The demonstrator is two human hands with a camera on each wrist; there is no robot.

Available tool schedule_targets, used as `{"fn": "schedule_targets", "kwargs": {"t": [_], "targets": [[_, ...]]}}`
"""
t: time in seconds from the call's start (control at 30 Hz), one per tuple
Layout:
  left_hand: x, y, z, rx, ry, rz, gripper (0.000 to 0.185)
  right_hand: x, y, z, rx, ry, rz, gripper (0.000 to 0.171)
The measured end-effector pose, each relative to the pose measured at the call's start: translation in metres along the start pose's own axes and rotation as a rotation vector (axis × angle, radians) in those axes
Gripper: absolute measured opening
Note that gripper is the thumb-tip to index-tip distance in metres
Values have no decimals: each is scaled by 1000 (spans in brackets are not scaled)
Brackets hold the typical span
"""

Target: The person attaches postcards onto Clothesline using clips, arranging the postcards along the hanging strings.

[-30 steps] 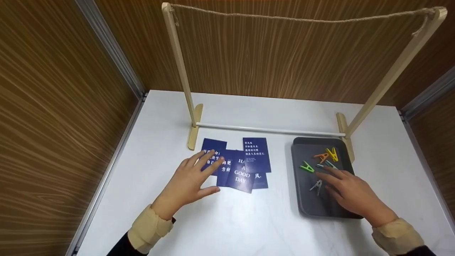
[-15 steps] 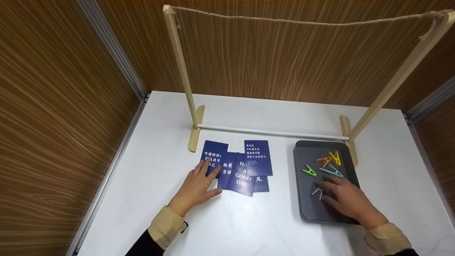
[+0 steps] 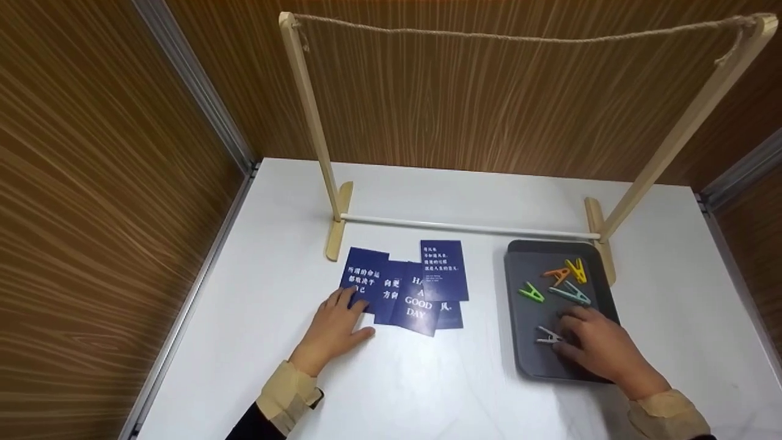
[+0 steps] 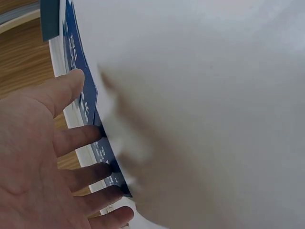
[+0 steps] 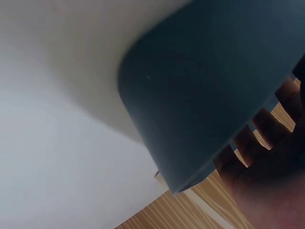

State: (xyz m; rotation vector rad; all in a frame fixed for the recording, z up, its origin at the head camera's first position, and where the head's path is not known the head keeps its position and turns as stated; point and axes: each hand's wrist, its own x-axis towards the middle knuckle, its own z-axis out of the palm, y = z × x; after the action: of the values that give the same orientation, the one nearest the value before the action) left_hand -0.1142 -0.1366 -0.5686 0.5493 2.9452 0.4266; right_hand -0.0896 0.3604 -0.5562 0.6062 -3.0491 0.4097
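Left hand (image 3: 333,331): fingers (image 4: 88,177) extended and parted, gripping nothing, tips on the leftmost blue card (image 3: 365,274), probably steadying it. Right hand (image 3: 599,345): fingers bent beside the grey clip (image 3: 548,336), which lies at nine o'clock from them; whether they pinch it cannot be told. Four other clips (image 3: 530,293) lie between ten and twelve o'clock of that hand in the dark tray (image 3: 534,368), whose wall presumably keeps them gathered. The other cards (image 3: 419,311) overlap on the desk (image 3: 427,391), at two o'clock from the left hand. At twelve o'clock stands a wooden frame (image 3: 313,122) carrying a cord (image 3: 458,33). The left-wrist view shows the palm, hidden from the head view. The right-wrist view shows the tray's outer wall but no clip.
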Motion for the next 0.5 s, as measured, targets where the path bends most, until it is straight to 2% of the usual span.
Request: {"fn": "schedule_targets", "kwargs": {"t": [0.1,0.23,0.37,0.43,0.5], "targets": [[-1,-2,-1,-18,46,-19,45,-1,-1,-2,27,9,16,23],[0,-5,1,-56,98,-62,36,-2,-3,-5,75,43,15,34],[1,-9,5,-17,170,-96,45,-3,-6,-6,81,85,-9,41],[1,-9,7,4,200,-112,55,-4,-6,-5,79,114,-28,54],[1,-9,7,-27,219,-136,64,-5,-6,-5,83,149,-53,67]]}}
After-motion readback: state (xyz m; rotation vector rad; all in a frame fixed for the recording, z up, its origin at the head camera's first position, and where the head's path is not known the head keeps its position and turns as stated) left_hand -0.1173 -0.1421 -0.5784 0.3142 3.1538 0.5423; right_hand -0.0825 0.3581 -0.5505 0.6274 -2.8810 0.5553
